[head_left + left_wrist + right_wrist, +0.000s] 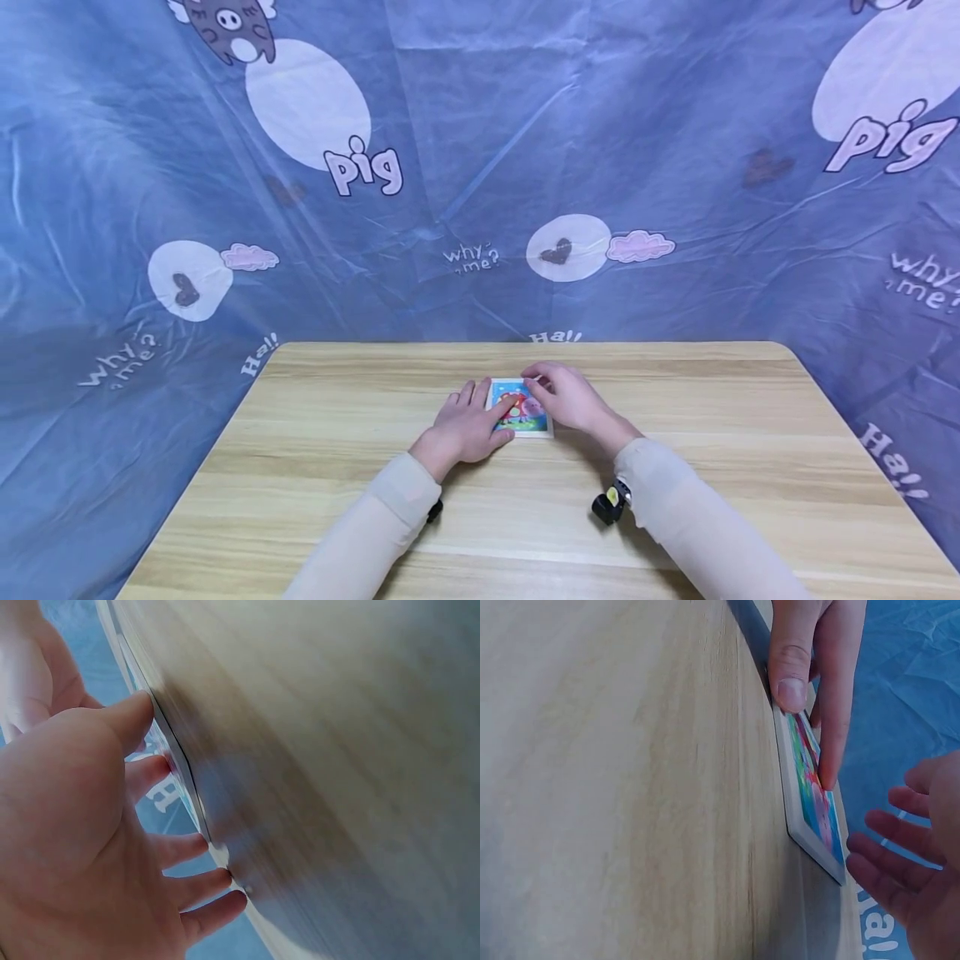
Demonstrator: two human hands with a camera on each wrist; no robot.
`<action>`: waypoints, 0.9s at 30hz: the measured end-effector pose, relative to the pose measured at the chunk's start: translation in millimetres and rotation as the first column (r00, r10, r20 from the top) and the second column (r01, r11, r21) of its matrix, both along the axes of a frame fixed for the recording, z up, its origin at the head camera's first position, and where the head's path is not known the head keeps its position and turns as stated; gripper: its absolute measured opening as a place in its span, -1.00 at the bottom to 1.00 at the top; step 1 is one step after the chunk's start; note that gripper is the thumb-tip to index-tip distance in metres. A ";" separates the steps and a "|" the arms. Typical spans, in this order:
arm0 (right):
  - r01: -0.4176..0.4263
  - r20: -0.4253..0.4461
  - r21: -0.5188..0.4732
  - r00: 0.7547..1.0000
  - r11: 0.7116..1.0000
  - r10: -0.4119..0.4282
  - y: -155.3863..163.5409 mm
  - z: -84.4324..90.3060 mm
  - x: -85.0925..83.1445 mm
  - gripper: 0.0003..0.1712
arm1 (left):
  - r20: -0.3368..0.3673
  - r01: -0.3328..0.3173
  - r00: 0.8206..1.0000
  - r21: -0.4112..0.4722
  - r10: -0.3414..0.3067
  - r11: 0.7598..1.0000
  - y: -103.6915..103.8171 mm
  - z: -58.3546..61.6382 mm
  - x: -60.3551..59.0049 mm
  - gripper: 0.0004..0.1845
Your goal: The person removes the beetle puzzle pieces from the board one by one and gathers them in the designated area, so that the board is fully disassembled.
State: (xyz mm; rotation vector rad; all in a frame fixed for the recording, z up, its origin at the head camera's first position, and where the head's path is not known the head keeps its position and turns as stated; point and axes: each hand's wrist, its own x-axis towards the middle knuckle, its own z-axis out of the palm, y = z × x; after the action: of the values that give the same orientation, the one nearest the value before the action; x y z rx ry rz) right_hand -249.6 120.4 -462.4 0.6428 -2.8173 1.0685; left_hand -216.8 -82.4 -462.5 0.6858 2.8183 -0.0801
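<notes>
On the pale wooden table [675,433] lies a small, stiff, light-looking colourful picture board [521,408], left hand [465,429] pressing with straight fingers, right hand [566,398] relaxed over its edge.

A light wooden desk [337,467] with rounded far corners is seen in the foreground. Behind and around it, a crinkled blue sheet [480,150] is hung, printed with white ovals, pink clouds, dark hearts, a cartoon pig [225,25], and the words "pig", "why me?" and "Ha!".
</notes>
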 end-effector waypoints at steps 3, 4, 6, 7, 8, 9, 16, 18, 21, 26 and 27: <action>-0.026 0.007 0.007 1.000 1.000 0.026 -2.9 -0.5 -4.5 -0.73 | 0.008 -0.005 1.000 -0.002 0.005 1.000 -0.7 0.1 -0.1 -0.35; -0.034 0.012 0.009 0.999 0.999 0.034 -4.0 -0.4 -6.1 -0.74 | 0.013 -0.006 1.000 -0.003 0.006 1.000 -1.1 0.1 0.1 -0.35; -0.048 0.020 0.016 0.999 0.999 0.047 -6.1 -0.4 -9.4 -0.76 | 0.024 -0.008 1.000 -0.007 0.008 1.000 -1.5 0.2 0.0 -0.35; -0.056 0.021 0.020 0.998 0.998 0.055 -7.1 -0.8 -11.5 -0.77 | 0.026 -0.009 1.000 -0.009 0.009 1.000 -1.6 0.6 0.2 -0.35; -0.063 0.021 0.023 0.998 0.998 0.063 -8.0 -1.0 -13.4 -0.77 | 0.034 -0.010 0.999 -0.011 0.010 1.000 -1.5 1.1 0.4 -0.36; -0.069 0.024 0.021 0.997 0.997 0.068 -9.0 -1.3 -15.4 -0.78 | 0.038 -0.011 0.999 -0.009 0.011 1.000 -1.3 1.5 0.6 -0.36; -0.100 0.076 -0.015 0.992 0.995 0.101 -13.9 -6.7 -29.0 -0.77 | 0.059 -0.017 0.998 -0.001 0.017 1.000 0.2 1.2 0.5 -0.35; -0.102 0.085 -0.009 0.991 0.995 0.102 -15.1 -8.9 -32.5 -0.78 | 0.057 -0.020 0.998 -0.001 0.020 1.000 0.6 0.6 0.2 -0.35; -0.115 0.090 -0.005 0.989 0.993 0.115 -17.6 -12.1 -38.1 -0.80 | 0.057 -0.022 0.998 -0.006 0.023 1.000 0.6 -0.4 -0.4 -0.35; -0.157 0.099 -0.011 0.983 0.988 0.157 -21.0 -17.3 -48.8 -0.84 | 0.057 -0.029 0.998 -0.006 0.029 1.000 0.6 -0.4 -0.5 -0.35; -0.168 0.103 -0.012 0.980 0.986 0.168 -21.4 -17.4 -50.7 -0.84 | 0.058 -0.031 0.998 -0.007 0.032 0.999 0.7 0.1 -0.5 -0.35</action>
State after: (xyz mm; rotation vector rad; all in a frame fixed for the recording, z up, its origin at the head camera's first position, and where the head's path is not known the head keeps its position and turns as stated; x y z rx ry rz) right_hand -300.2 99.0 -479.9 0.8633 -2.8904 1.1654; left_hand -217.3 -81.7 -462.4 0.6319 2.7706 -0.0620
